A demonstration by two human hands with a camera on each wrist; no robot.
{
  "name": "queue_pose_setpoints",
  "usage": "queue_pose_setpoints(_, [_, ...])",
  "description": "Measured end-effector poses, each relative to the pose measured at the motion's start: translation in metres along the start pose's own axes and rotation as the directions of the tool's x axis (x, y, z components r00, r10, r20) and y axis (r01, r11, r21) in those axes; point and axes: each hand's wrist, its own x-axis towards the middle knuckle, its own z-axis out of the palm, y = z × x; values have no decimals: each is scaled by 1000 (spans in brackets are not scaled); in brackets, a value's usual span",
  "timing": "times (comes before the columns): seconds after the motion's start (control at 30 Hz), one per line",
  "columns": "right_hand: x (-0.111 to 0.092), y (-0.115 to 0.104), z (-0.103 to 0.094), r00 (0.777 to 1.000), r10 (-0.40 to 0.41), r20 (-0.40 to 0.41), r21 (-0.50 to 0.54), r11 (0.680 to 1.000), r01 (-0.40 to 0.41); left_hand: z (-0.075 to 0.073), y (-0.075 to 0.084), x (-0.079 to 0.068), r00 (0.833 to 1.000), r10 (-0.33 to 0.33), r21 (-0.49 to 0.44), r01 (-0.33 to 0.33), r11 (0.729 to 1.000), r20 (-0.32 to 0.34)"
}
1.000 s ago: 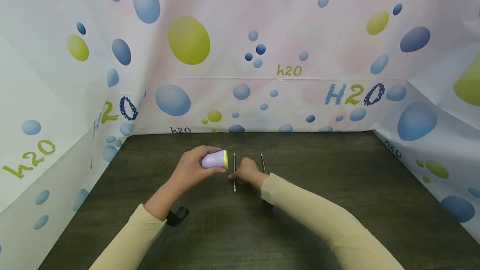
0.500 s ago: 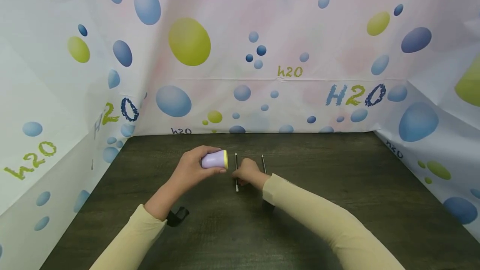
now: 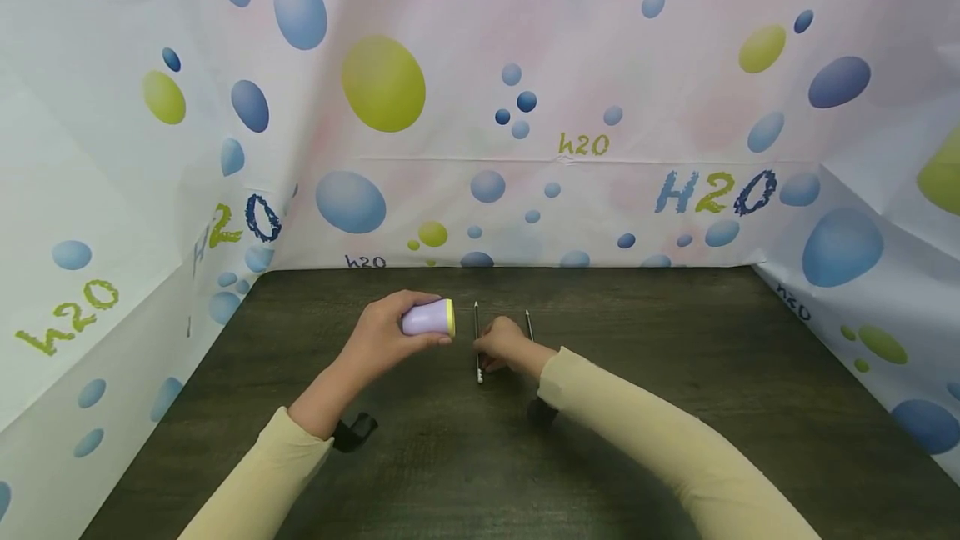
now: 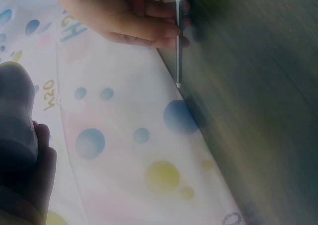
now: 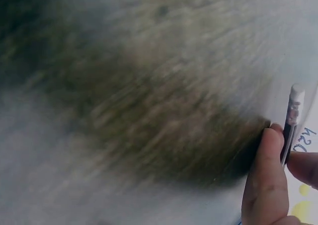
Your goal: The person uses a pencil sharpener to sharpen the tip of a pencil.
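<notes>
In the head view my left hand (image 3: 375,338) grips a lilac cup-like container (image 3: 426,319) with a yellow rim, held on its side with the rim facing right. The left wrist view shows that container (image 4: 15,115) dark and in shadow, its side narrowing in the middle. My right hand (image 3: 512,344) pinches a dark pencil (image 3: 476,319) with a white eraser end toward me. The right wrist view has this pencil (image 5: 293,111) between thumb and fingers, eraser up. A second pencil (image 3: 529,325) lies just right of the right hand, its near part hidden behind the wrist.
Beneath both hands is a dark wood-grain table (image 3: 675,373). A white sheet (image 3: 600,65) printed with blue and green drops rises at the back and both sides. Black wrist straps (image 3: 356,433) show beneath the sleeves.
My right hand has shifted slightly right, its fingertips drawn in from beyond the pencil to its shaft. The left hand and container hold their place. The head view has moved slightly.
</notes>
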Motion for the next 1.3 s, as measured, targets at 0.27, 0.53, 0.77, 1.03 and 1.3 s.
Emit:
queue_pose_setpoints(0.27, [-7,-3,-4,1000,19,21,80,997,-20,0,-1,1,1000,-10,-12,10,1000,1])
queue_pose_setpoints(0.53, [-6,-3,-1,997,36,72,96,994,-43,-1,-1,0,1000,-24,-4,24,1000,3])
queue_pose_setpoints(0.77, [-8,-2,-1,993,44,112,153,986,-61,-3,-2,-1,1000,-19,-14,19,1000,-4])
queue_pose_setpoints(1.03, [-10,2,-2,990,39,137,270,960,-75,-3,-4,-2,1000,-25,-10,25,1000,2])
queue_pose_setpoints(1.3, [-19,4,-7,983,8,185,329,942,-70,-5,-6,-1,999,-33,-20,32,999,-1])
